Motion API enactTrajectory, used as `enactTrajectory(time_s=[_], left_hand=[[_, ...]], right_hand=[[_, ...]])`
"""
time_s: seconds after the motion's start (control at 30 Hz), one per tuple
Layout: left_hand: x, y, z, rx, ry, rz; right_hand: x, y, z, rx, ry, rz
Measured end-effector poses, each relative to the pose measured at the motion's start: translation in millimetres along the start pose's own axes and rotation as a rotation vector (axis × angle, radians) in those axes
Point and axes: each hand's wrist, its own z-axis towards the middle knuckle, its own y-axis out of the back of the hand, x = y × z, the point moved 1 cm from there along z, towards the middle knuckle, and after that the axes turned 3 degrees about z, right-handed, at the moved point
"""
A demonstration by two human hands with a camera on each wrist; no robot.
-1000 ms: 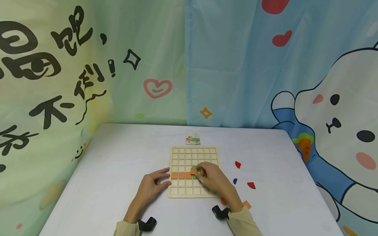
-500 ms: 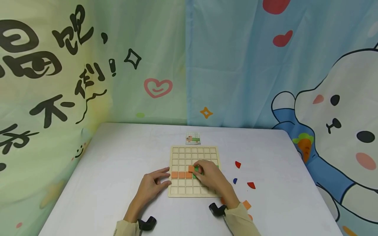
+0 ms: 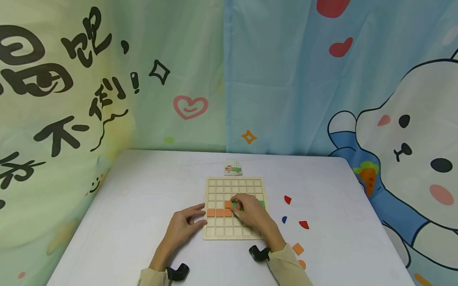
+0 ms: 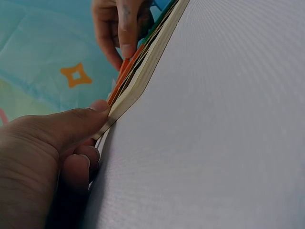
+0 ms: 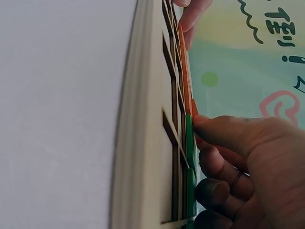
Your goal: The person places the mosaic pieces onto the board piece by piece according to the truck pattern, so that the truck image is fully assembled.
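Note:
A wooden grid board (image 3: pixel 214 232) lies flat on the table. A row of orange square tiles (image 3: pixel 219 213) runs in from its left side, with green tiles (image 3: pixel 262 203) partly hidden beside my right hand. My right hand (image 3: pixel 251 212) is over the board's middle and pinches another orange square tile (image 3: pixel 228 204) between thumb and fingers, just above that row. In the right wrist view, my thumb meets this tile beside the green tiles (image 5: pixel 190 143). My left hand (image 3: pixel 184 223) rests thumb and fingertips on the board's left edge, spread apart.
A small picture card (image 3: pixel 233 168) with a gridded coloured design lies beyond the board. To the right are red pieces (image 3: pixel 303 225), a blue piece (image 3: pixel 284 219), an orange square (image 3: pixel 298 249) and a rounded orange piece (image 3: pixel 302 264). A printed curtain (image 3: pixel 279 99) hangs behind the table.
My right hand has moved slightly left and away from me, carrying the orange tile to the cell above the orange row's right end. My left hand has stayed at the board's edge.

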Motion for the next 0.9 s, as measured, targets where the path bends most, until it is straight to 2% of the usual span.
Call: enactTrajectory(time_s=[0.47,0.67,0.9], left_hand=[[0.2,-0.4,-1.3,-0.010,-0.029,-0.013],[0.4,-0.5,-1.1,0.001,-0.008,-0.020],[1.7,-0.8,-0.4,0.003,-0.013,-0.012]], right_hand=[[0.5,-0.1,1.9,0.018,-0.019,-0.010],[0.6,0.9,2.2,0.024,-0.025,-0.010],[-0.1,1.0,2.3,0.026,-0.029,-0.004]])
